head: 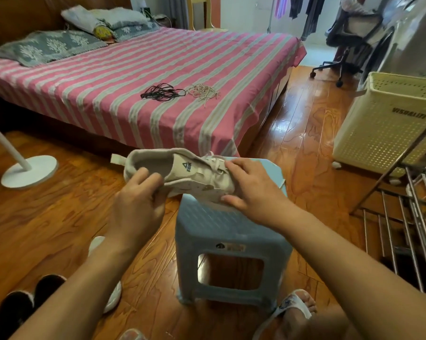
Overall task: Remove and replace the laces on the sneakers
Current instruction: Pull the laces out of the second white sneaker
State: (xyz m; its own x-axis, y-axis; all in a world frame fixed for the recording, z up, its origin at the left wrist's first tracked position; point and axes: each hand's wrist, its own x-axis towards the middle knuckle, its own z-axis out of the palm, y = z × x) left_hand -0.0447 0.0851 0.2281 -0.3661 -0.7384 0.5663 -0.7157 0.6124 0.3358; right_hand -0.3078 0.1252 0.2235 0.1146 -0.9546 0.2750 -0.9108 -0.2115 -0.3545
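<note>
A beige sneaker (pixel 190 173) with pale laces lies on its side over a light blue plastic stool (pixel 231 241), heel to the left. My left hand (pixel 138 200) grips the heel side from below. My right hand (pixel 253 190) grips the toe end, fingers over the laced part and thumb under the sole. On the striped bed (pixel 109 89) lie a bundle of black laces (pixel 161 93) and, beside it on the right, a tangle of beige laces (pixel 203 92). A second pale sneaker (pixel 114 295) sits on the floor, mostly hidden by my left forearm.
A white fan base (pixel 29 171) stands on the wooden floor at left. Black shoes (pixel 28 300) sit at lower left. A cream laundry basket (pixel 388 123) and a metal rack (pixel 408 212) are at right. An office chair (pixel 342 52) stands farther back. My sandalled foot (pixel 295 307) is beside the stool.
</note>
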